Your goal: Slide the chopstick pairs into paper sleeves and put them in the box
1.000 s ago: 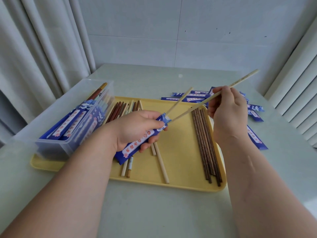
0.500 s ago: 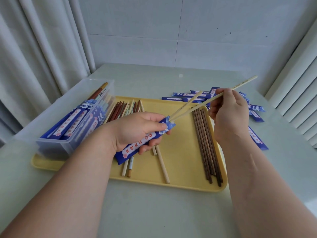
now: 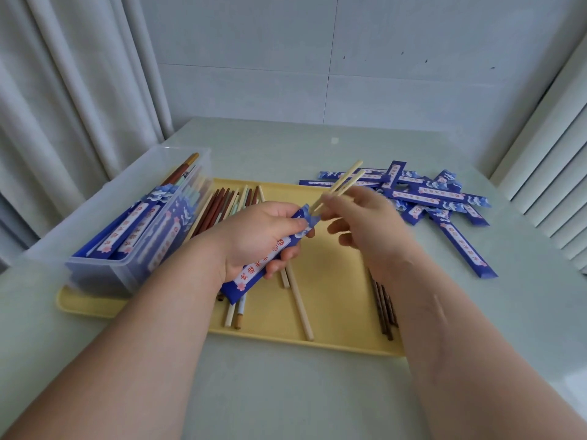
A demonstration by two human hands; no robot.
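Thin printed paper, blue, slight sheen, crumpled at the mouth: paper sleeve (image 3: pixel 251 277) gripped in the left hand (image 3: pixel 254 236); same paper on the loose sleeves (image 3: pixel 444 198) beyond the right hand (image 3: pixel 365 223). Pale bare wood, matt and smooth: chopstick pair (image 3: pixel 344 181) pinched by the right hand; darker brown wood, matt: dark sticks (image 3: pixel 386 319) under the right forearm. Clear smooth plastic: box (image 3: pixel 127 265) left of the left hand; matt yellow plastic: tray (image 3: pixel 333 312) beneath both hands; smooth, softly glossy top: table (image 3: pixel 286 392).
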